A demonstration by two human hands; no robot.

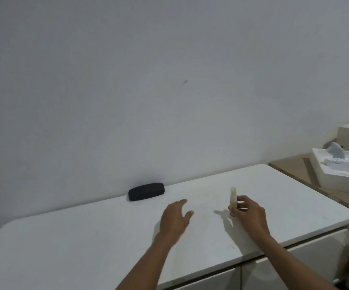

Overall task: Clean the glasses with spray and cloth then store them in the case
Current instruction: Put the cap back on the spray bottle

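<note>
Left of centre in the frame, against the foot of the wall, a black glasses case lies shut on the white table, long side along the wall. Pushed back like that, it leaves the front of the table free for the cleaning and waits for the last step. No glasses and no cloth show anywhere; they may be inside the case, but that cannot be told.

In the lower middle of the frame the left hand hovers palm down just over the table, its fingers loosely spread and empty, pointing up the frame toward the case. That pose reads as a reach for the case, probably to open it and take out what it holds.

Right of centre the right hand holds a small clear spray bottle upright, pinched low on its body between thumb and fingers, with its capped top clear above them. Whether its base touches the table is unclear. The upright, low grip suits setting it down or keeping it ready.

At the far right edge, off the table, white foam packaging sits on a lower surface, no part of the job. By this layout the task looks barely begun.
</note>
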